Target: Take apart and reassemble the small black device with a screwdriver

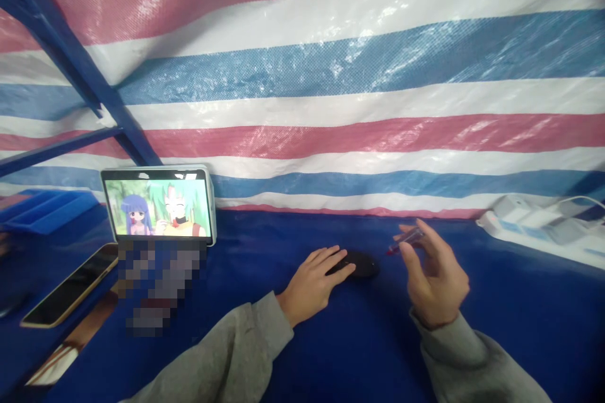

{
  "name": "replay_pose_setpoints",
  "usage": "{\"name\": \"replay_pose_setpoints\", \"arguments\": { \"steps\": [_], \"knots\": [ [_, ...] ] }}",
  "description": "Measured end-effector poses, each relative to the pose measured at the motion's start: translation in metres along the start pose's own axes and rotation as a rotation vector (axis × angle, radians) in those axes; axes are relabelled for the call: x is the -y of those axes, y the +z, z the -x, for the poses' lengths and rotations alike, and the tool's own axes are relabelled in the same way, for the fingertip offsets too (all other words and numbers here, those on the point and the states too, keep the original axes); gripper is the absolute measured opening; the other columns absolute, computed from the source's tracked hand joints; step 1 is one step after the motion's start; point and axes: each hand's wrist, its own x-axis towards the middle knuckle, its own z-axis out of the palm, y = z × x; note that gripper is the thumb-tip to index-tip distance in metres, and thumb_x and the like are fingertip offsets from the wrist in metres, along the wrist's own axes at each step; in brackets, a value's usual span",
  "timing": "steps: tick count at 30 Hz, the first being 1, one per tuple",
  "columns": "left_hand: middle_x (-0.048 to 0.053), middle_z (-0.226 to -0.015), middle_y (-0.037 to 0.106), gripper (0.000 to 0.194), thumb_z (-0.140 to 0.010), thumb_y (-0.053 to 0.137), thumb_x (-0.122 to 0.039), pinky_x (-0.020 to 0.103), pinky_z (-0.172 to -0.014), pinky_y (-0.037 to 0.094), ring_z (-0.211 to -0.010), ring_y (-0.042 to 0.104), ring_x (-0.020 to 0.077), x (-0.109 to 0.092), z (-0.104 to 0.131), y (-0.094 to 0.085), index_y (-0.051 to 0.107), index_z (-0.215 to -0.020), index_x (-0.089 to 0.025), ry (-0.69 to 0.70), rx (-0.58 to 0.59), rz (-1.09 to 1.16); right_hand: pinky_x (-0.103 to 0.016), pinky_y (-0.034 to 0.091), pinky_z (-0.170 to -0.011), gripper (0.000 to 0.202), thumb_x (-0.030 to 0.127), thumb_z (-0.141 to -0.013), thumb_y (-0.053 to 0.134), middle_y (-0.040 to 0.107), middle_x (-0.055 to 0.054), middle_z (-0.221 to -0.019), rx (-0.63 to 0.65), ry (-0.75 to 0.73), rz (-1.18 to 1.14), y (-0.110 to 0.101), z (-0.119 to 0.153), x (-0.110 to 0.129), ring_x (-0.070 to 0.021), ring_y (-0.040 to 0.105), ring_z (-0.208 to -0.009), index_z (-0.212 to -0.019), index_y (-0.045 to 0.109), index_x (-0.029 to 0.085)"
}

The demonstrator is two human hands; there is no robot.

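Note:
My left hand (316, 280) lies palm down on the blue table, its fingers reaching over the left end of a black computer mouse (363, 264). To the right, my right hand (435, 274) is raised above the tabletop, thumb and fingers pinched on a small clear object with a red tip (393, 250). That object is slim and slightly blurred, so I cannot make out exactly what it is. The mouse sits between my two hands.
A tablet (158, 206) showing a cartoon stands at the back left. Near it are a phone (73, 283) and a blue tray (51, 209). A white power strip (543, 234) with plugs lies at the right. Behind hangs a striped tarp (331, 69).

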Motion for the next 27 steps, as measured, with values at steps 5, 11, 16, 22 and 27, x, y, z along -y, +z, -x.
{"name": "replay_pose_setpoints", "arguments": {
  "steps": [5, 11, 16, 22, 27],
  "knots": [
    [0.01, -0.147, 0.05, 0.044, -0.099, 0.051, -0.018, 0.047, -0.114, 0.041, -0.141, 0.042, 0.0256, -0.003, -0.002, -0.004, 0.047, -0.142, -0.025, -0.051, 0.004, 0.073, -0.042, 0.06, -0.081, 0.047, 0.025, -0.084, 0.072, 0.073, -0.008, -0.101, -0.041, 0.131, -0.173, 0.001, 0.001, 0.001, -0.021, 0.073, -0.083, -0.129, 0.059, 0.019],
    [0.012, -0.142, 0.048, 0.052, -0.093, 0.058, -0.013, 0.045, -0.102, 0.052, -0.124, 0.056, 0.0285, -0.005, -0.002, -0.005, 0.046, -0.142, -0.026, -0.214, 0.025, 0.102, -0.037, 0.062, -0.077, 0.037, 0.033, -0.073, 0.082, 0.076, -0.006, -0.087, 0.141, 0.347, -0.253, -0.005, -0.007, -0.001, -0.0214, 0.074, -0.078, -0.103, 0.065, 0.02],
    [0.006, -0.133, 0.055, 0.044, -0.099, 0.052, -0.018, 0.039, -0.103, 0.052, -0.117, 0.06, 0.0224, 0.003, -0.005, -0.006, 0.048, -0.14, -0.031, -0.335, -0.073, 0.274, -0.035, 0.063, -0.073, 0.04, 0.04, -0.068, 0.085, 0.077, -0.007, -0.083, 0.488, 0.541, -0.352, -0.007, -0.013, -0.001, -0.0223, 0.075, -0.074, -0.093, 0.062, 0.02],
    [0.003, -0.126, 0.064, 0.029, -0.103, 0.046, -0.028, 0.038, -0.105, 0.048, -0.116, 0.061, 0.0203, 0.013, -0.011, -0.002, 0.054, -0.131, -0.027, -0.46, -0.172, 0.424, -0.034, 0.059, -0.082, 0.033, 0.043, -0.073, 0.079, 0.077, -0.006, -0.092, 0.835, 0.536, -0.302, 0.0, -0.008, -0.005, -0.0213, 0.074, -0.084, -0.093, 0.065, 0.02],
    [0.002, -0.123, 0.065, 0.026, -0.106, 0.04, -0.031, 0.041, -0.102, 0.045, -0.112, 0.06, 0.0212, 0.014, -0.014, -0.001, 0.055, -0.126, -0.028, -0.534, -0.115, 0.37, -0.033, 0.053, -0.082, 0.01, 0.027, -0.077, 0.073, 0.075, -0.001, -0.09, 1.099, 0.292, -0.006, 0.001, -0.005, -0.012, -0.0192, 0.07, -0.084, -0.086, 0.07, 0.023]
  ]
}}
